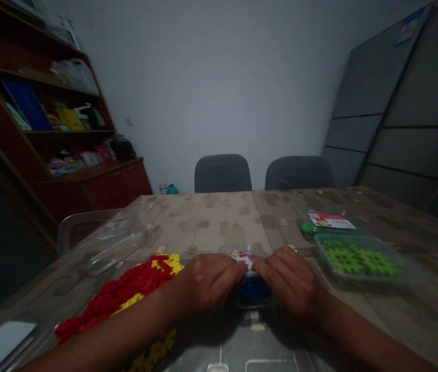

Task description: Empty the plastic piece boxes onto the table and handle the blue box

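A small clear plastic box of blue pieces (253, 290), with a red and white label on its lid, sits on the table in front of me. My left hand (207, 281) grips its left side with the fingers curled over the lid. My right hand (291, 281) holds its right side the same way. Just left of my left arm lies a heap of red pieces (126, 292) mixed with yellow pieces (170, 263).
A clear box of green pieces (358, 261) and a second labelled clear box (329, 221) stand at the right. An empty clear container (98, 235) lies at the left. The patterned table (222, 217) has two grey chairs (222, 173) behind it; a wooden shelf (48, 129) stands at left.
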{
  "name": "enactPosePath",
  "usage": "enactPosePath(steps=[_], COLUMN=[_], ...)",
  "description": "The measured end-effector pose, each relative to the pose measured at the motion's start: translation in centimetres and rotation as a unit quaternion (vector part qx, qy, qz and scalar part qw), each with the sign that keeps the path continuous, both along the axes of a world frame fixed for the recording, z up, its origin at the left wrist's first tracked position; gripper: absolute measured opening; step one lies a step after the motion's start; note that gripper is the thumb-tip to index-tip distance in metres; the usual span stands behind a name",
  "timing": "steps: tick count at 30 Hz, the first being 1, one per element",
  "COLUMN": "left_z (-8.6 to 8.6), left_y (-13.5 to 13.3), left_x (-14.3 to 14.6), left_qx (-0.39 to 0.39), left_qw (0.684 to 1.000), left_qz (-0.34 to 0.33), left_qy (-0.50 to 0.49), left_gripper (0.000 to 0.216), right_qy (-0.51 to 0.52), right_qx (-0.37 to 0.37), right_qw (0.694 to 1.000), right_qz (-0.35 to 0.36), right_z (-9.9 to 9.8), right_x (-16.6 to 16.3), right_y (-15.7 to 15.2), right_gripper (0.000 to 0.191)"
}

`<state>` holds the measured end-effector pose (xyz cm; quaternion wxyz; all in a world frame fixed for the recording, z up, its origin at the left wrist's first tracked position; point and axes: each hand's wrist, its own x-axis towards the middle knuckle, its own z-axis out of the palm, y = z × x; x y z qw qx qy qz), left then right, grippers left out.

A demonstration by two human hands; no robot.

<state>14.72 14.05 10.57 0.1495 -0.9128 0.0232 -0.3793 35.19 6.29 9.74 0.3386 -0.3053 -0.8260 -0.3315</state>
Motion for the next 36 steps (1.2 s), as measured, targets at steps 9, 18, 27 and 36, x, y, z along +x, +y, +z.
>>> enactPosePath(steps=[9,18,27,36], left_z=[0.9,1.0,0.5,-3.0], left_y=[-0.6,-0.2,0.3,-0.2], left_x=[-0.4,-0.2,-1.4,-0.1], left_qx=[0.046,-0.012,-0.054,-0.501], left_qw=[0.998,0.998,0.998,0.859], left_qz=[0.006,-0.001,-0.008,0.041], left_qy=[0.033,0.054,0.033,-0.093], left_gripper=[0.027,0.026,0.018,0.058], right_qy=[-0.009,0.0,0.008,0.02], right_qx=[-0.007,0.0,-0.038,-0.07], right_qw=[1.0,0.999,0.999,0.997], right_qz=[-0.004,-0.046,0.014,0.035], right_z=[0.2,0.1,0.6,0.6], right_x=[0.0,1.7,1.1,0.3], right_y=[-0.5,-0.9,-0.2,-0.5], right_gripper=[0.023,0.023,0.019,0.022])
